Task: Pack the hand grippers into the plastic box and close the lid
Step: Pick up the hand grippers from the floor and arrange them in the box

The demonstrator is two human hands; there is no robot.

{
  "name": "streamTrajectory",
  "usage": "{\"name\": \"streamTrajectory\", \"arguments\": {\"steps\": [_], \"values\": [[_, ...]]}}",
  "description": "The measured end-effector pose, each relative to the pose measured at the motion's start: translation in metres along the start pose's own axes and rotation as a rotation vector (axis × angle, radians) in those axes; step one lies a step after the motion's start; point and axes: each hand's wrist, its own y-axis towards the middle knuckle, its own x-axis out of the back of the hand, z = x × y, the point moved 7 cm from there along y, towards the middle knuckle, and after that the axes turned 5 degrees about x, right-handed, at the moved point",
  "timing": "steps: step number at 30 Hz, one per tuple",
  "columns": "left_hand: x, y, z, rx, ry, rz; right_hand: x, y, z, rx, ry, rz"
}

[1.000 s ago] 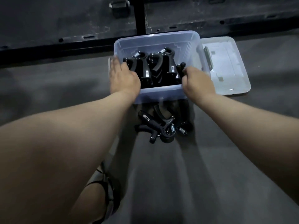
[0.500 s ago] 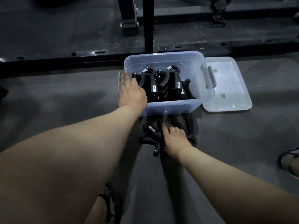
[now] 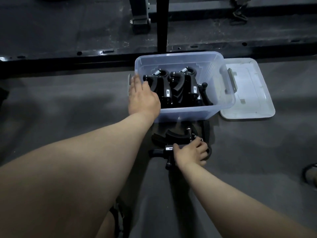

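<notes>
The box (image 3: 188,114) sits on the floor (image 3: 240,152) in front of the person, open. The packed grippers (image 3: 181,90) stand in close rows that fill its 9 o'clock side and middle. There's bare room along the 3 o'clock wall.

At 6 o'clock, just beside the front wall, the loose grippers (image 3: 173,134) lie in a small tangle. That's where the change is. A second ago the right hand (image 3: 190,153) was up at the box rim among the packed ones. Half a second ago it lay flat on the pile. Now its fingers are curled round one gripper (image 3: 164,150), whose handle and knob stick out at 9 o'clock of the fist. It looks gripped but not yet lifted off the floor.

The left hand (image 3: 142,97) has stayed put at the 9 o'clock rim. Its fingers are straight and lie over the edge, steadying the box and holding nothing I can see.

The lid (image 3: 248,93) lies flat on the floor at 3 o'clock, touching or nearly touching the box, same as before.

My read is that one more gripper is about to go in, probably into that gap at 3 o'clock. A few are left on the floor after it, so the lid has to wait.
</notes>
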Motion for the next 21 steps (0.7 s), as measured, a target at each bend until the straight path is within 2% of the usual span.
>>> {"name": "streamTrajectory", "arguments": {"steps": [4, 7, 11, 13, 16, 21], "values": [[-0.001, 0.001, -0.001, -0.008, 0.011, -0.001, -0.017, -0.007, 0.006, -0.068, 0.194, 0.026], [-0.002, 0.001, -0.001, 0.005, 0.030, 0.009, -0.019, -0.010, 0.009, -0.050, 0.057, 0.010], [-0.003, 0.002, -0.001, -0.002, 0.045, 0.022, -0.006, -0.005, 0.017, 0.067, -0.049, -0.107], [-0.003, 0.003, -0.001, -0.002, 0.037, 0.024, -0.003, -0.003, 0.006, -0.001, -0.032, -0.137], [-0.003, 0.003, -0.001, -0.004, 0.024, 0.031, -0.008, 0.006, -0.019, -0.148, 0.064, -0.040], [-0.002, 0.004, -0.001, -0.024, 0.035, 0.047, 0.005, 0.015, -0.022, -0.027, 0.100, 0.057]]}}
